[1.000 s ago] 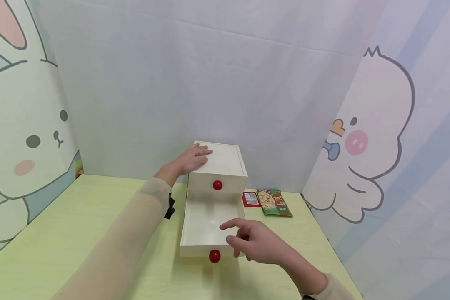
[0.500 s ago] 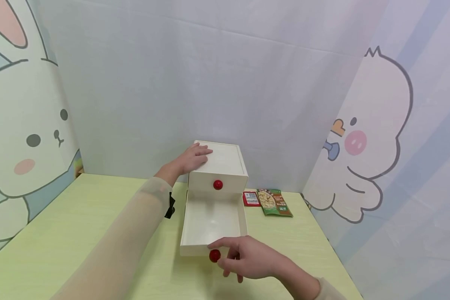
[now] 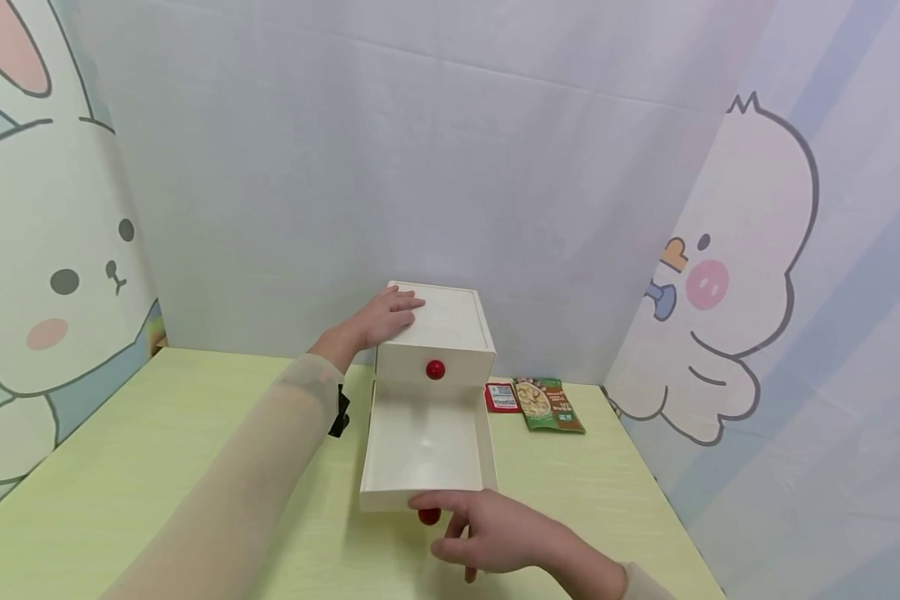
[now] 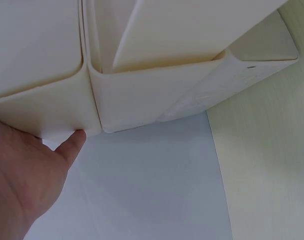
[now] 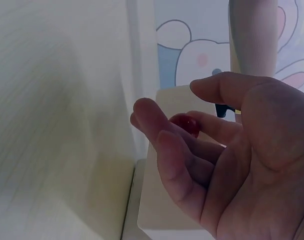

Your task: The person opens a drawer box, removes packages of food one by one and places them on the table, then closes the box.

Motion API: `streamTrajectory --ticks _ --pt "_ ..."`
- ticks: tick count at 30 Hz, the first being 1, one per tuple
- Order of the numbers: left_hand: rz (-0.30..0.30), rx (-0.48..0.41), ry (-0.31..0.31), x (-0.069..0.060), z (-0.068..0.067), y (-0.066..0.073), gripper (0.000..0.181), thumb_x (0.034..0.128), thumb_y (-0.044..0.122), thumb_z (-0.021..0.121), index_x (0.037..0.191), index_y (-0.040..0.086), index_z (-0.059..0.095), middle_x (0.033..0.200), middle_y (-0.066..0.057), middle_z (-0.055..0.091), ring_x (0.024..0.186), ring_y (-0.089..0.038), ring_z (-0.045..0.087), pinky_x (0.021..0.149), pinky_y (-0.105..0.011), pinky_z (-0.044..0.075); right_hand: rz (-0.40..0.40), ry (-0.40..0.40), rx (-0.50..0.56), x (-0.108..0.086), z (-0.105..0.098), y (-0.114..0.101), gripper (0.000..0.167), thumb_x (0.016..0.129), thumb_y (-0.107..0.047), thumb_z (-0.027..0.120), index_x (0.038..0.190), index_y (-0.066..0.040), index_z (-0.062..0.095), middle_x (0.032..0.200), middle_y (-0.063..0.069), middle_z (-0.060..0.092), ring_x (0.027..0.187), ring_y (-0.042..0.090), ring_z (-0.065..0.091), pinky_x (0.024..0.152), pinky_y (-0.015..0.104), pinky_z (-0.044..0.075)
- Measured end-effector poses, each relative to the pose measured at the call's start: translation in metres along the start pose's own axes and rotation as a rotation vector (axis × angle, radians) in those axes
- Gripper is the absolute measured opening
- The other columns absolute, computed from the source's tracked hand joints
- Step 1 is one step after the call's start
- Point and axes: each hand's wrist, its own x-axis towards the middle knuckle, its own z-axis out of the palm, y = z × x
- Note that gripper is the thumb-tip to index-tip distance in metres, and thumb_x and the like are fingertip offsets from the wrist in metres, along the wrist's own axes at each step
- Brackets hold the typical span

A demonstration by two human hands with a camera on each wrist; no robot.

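Note:
A white two-drawer cabinet (image 3: pixel 450 321) stands against the back curtain. Its lower drawer (image 3: pixel 423 446) is pulled far out, while the upper one, with a red knob (image 3: pixel 435 369), is closed. My left hand (image 3: pixel 382 319) rests on the cabinet's top left edge; the left wrist view shows its thumb (image 4: pixel 74 145) against the side wall. At the front of the lower drawer is my right hand (image 3: pixel 495 533), its index finger reaching across above the lower red knob (image 3: pixel 429 517). In the right wrist view the fingers are loosely bent around that knob's side without a visible grip, thumb apart.
Right of the cabinet a green and brown food packet (image 3: pixel 549 406) lies on the pale green table (image 3: pixel 592 483), next to a red packet with a white label (image 3: pixel 502 398). Curtains with cartoon animals enclose the back and sides.
My right hand has moved from over the lower drawer's inside, toward me and down, to its front by the knob. The left hand and the cabinet have stayed put.

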Motion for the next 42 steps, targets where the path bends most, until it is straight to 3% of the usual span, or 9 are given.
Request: streamTrajectory --ticks 3,7,12,15,22,35,42 --pt "0.003 0.0 0.002 0.0 0.0 0.0 0.061 0.1099 0.029 0.036 0.166 0.01 0.049 0.181 -0.015 0.031 0.173 -0.04 0.005 0.139 -0.064 0.006 -0.012 0.01 0.034 0.002 0.004 0.003 0.046 0.104 -0.019 0.071 0.149 -0.03 0.066 0.116 -0.006 0.073 0.083 0.008 0.074 0.065 0.025 0.062" --pt "0.002 -0.003 0.002 0.001 0.0 0.0 0.059 0.1113 0.028 0.037 0.166 0.01 0.049 0.181 -0.014 0.031 0.173 -0.038 0.004 0.139 -0.063 0.006 -0.067 0.054 -0.023 0.005 0.008 0.008 0.046 0.104 -0.018 0.073 0.149 -0.026 0.067 0.133 -0.005 0.073 0.109 0.003 0.068 0.075 0.022 0.062" --pt "-0.001 -0.002 0.0 0.001 0.0 0.001 0.058 0.1115 0.028 0.037 0.166 0.011 0.05 0.181 -0.013 0.031 0.174 -0.037 0.004 0.14 -0.062 0.006 -0.177 0.127 -0.092 0.009 0.013 0.016 0.042 0.107 -0.019 0.07 0.149 -0.021 0.068 0.141 0.0 0.074 0.12 0.005 0.069 0.086 0.019 0.06" --pt "-0.002 -0.002 0.0 0.001 0.0 0.002 0.058 0.1114 0.028 0.038 0.166 0.011 0.05 0.181 -0.013 0.031 0.174 -0.037 0.004 0.14 -0.062 0.006 -0.23 0.181 -0.111 0.012 0.017 0.022 0.037 0.11 -0.018 0.067 0.147 -0.019 0.07 0.141 0.003 0.075 0.114 0.0 0.069 0.087 0.018 0.061" --pt "-0.011 0.003 0.002 0.0 0.0 0.001 0.059 0.1115 0.029 0.036 0.166 0.012 0.049 0.182 -0.013 0.03 0.174 -0.038 0.004 0.139 -0.063 0.006 -0.263 0.226 -0.064 0.018 0.021 0.026 0.031 0.111 -0.016 0.066 0.141 -0.013 0.074 0.116 0.008 0.08 0.089 -0.007 0.068 0.079 0.017 0.062" --pt "-0.011 0.004 0.006 0.001 0.0 0.0 0.059 0.1113 0.029 0.037 0.166 0.012 0.05 0.181 -0.013 0.031 0.174 -0.038 0.004 0.139 -0.063 0.005 -0.279 0.254 -0.093 0.022 0.018 0.025 0.03 0.111 -0.015 0.066 0.139 -0.017 0.075 0.13 0.01 0.079 0.093 -0.007 0.067 0.08 0.016 0.061" --pt "-0.018 -0.016 0.005 0.0 0.0 0.0 0.059 0.1106 0.029 0.038 0.166 0.013 0.051 0.182 -0.011 0.031 0.174 -0.036 0.003 0.139 -0.062 0.005 -0.273 0.26 -0.093 0.024 0.014 0.023 0.029 0.111 -0.015 0.066 0.139 -0.017 0.075 0.119 0.01 0.079 0.086 -0.007 0.066 0.077 0.017 0.061"
